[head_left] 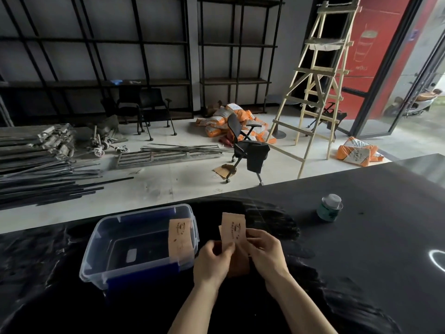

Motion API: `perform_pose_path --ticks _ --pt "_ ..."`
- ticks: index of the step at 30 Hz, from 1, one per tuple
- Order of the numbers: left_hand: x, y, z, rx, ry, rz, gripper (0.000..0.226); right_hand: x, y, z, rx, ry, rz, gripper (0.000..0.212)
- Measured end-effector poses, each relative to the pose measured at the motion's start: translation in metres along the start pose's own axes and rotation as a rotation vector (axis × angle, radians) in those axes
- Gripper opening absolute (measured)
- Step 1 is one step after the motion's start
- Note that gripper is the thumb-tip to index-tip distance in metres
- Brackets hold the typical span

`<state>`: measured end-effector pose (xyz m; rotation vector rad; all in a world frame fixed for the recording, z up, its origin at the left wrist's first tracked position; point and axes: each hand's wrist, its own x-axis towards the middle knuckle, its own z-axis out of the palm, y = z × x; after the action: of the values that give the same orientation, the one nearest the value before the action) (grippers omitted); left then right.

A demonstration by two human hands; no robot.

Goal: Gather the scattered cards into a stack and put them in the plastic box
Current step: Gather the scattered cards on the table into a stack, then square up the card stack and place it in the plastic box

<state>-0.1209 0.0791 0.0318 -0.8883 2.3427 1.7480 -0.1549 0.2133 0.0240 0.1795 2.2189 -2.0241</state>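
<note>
Both hands hold a small bunch of tan cards (233, 229) upright over the black table, just right of the plastic box. My left hand (212, 261) pinches the lower left edge of the bunch. My right hand (265, 251) grips its right side. One card stands tallest in front, with others behind and below it. The clear plastic box (115, 239) with blue latches stands open at the left. A single tan card (180, 237) leans against the inside of its right wall.
A small teal jar with a clear lid (330, 208) stands on the black table (361, 237) to the far right. The table's far edge runs just behind the box. Beyond it lie a floor with metal bars, chairs and a ladder.
</note>
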Motion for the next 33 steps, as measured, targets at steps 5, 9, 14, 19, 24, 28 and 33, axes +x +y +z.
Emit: perform_pose_path --ticks 5,9,14,19,24,28,33 --pt "0.026 0.009 0.009 0.259 0.047 0.013 0.046 0.040 -0.006 0.013 -0.435 0.051 -0.065 0.025" --pt "0.040 0.005 0.020 0.299 0.091 -0.073 0.052 0.050 0.002 0.014 -0.697 -0.022 -0.055 0.022" --pt "0.053 0.003 0.030 0.265 0.072 -0.127 0.038 0.056 0.010 0.012 -0.700 -0.081 -0.018 0.023" --pt "0.053 -0.007 0.039 0.244 -0.012 -0.058 0.038 0.047 0.018 0.008 -0.501 -0.063 0.030 0.007" --pt "0.047 -0.019 0.040 0.107 -0.034 -0.012 0.036 0.061 0.070 -0.002 -0.194 -0.149 0.050 0.054" --pt "0.012 -0.014 0.015 -0.027 -0.075 0.080 0.040 0.013 0.029 -0.008 0.001 -0.147 0.031 0.059" --pt "-0.032 -0.026 -0.037 -0.019 -0.154 0.259 0.054 -0.047 0.017 0.011 0.063 -0.306 0.000 0.046"
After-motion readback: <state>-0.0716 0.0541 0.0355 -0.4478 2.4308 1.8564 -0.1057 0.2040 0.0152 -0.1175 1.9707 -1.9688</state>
